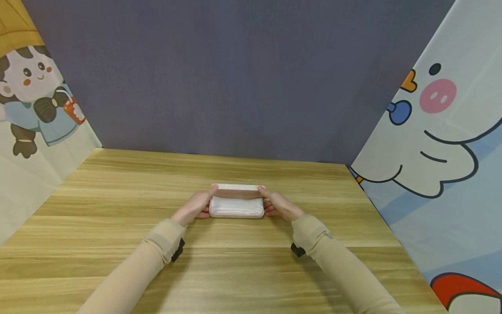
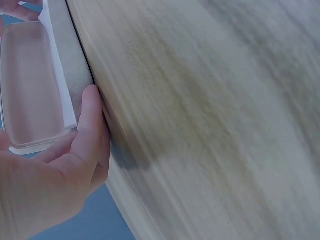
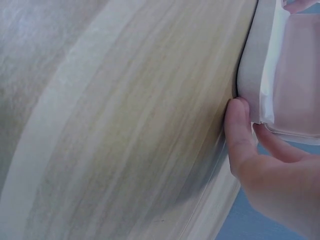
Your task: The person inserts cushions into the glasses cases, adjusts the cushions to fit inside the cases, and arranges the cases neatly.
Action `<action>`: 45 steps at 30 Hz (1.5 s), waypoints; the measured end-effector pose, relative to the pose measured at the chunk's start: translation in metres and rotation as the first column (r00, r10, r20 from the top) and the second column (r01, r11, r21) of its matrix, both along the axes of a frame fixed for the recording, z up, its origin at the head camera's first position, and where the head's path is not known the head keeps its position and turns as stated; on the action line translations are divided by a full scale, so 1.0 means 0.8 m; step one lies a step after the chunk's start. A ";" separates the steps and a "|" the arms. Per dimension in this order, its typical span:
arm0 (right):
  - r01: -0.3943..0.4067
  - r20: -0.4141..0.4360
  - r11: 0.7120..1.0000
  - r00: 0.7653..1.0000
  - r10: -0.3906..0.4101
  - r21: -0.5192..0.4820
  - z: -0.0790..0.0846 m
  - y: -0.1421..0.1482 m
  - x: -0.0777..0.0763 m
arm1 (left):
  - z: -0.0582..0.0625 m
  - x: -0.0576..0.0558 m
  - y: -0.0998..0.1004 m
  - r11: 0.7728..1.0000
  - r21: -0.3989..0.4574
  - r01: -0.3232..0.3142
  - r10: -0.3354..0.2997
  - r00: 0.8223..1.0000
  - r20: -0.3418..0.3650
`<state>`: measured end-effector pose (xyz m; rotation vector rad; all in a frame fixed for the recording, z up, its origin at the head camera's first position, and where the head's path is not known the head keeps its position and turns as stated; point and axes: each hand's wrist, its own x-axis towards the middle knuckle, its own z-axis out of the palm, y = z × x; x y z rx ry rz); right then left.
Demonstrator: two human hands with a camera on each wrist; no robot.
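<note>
A small pale hinged case (image 1: 237,187) stands open on the table between my two hands, its lid raised at the back. The lid's lining (image 2: 31,85) is pinkish. Inside the base lies a white folded sheet (image 1: 237,206), either paper or cloth; I cannot tell which. My left hand (image 1: 196,205) grips the case's left end, thumb at the lid and fingers along the base. At the opposite end my right hand (image 1: 281,206) holds it the same way, with fingertips (image 3: 239,107) against the base's side.
A wood-grain table (image 1: 235,270) lies under the case. Behind it rises a dark grey-blue panel (image 1: 219,78). Cartoon-printed cloths hang at the left (image 1: 43,165) and right (image 1: 470,174). Dark wrist devices (image 1: 178,250) sit under the beige sleeves.
</note>
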<state>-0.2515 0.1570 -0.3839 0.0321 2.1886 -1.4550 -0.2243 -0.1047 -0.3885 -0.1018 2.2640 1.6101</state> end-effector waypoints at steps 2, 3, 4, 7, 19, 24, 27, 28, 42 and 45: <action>-0.006 -0.001 1.000 1.000 0.006 -0.001 0.000 0.000 0.000 | 0.000 0.000 0.000 1.000 0.001 -0.004 0.004 1.000 0.003; -0.005 0.001 1.000 1.000 0.005 -0.002 0.000 0.000 -0.001 | 0.000 0.000 0.001 1.000 0.002 -0.004 0.004 1.000 0.003; -0.006 0.002 1.000 1.000 0.006 -0.002 0.000 0.001 -0.001 | 0.000 0.000 0.001 1.000 0.001 -0.003 0.003 1.000 0.003; -0.012 0.001 1.000 1.000 0.012 -0.005 0.000 0.000 0.000 | 0.000 0.000 0.000 1.000 0.001 0.006 -0.006 1.000 0.003; -0.033 0.015 0.999 0.999 0.033 -0.021 -0.001 0.002 0.001 | 0.003 -0.001 -0.002 0.999 -0.005 0.048 -0.047 0.998 0.036; -0.041 0.026 0.999 0.999 0.041 -0.025 0.000 0.003 0.001 | 0.005 -0.001 -0.003 0.998 -0.009 0.065 -0.064 0.997 0.045; -0.060 0.027 0.998 0.998 0.060 -0.020 0.001 0.004 0.001 | 0.005 -0.001 -0.003 0.997 -0.017 0.071 -0.070 0.996 0.050; -0.058 0.031 0.998 0.998 0.059 -0.021 0.001 0.004 0.001 | 0.005 -0.001 -0.004 0.997 -0.019 0.076 -0.075 0.996 0.051; -0.084 0.046 0.995 0.995 0.087 -0.052 0.002 0.006 0.003 | 0.004 -0.003 -0.007 0.989 0.011 0.145 -0.145 0.988 0.060; -0.084 0.052 0.994 0.995 0.088 -0.065 0.002 0.006 0.003 | 0.002 -0.003 -0.008 0.989 0.022 0.146 -0.147 0.987 0.064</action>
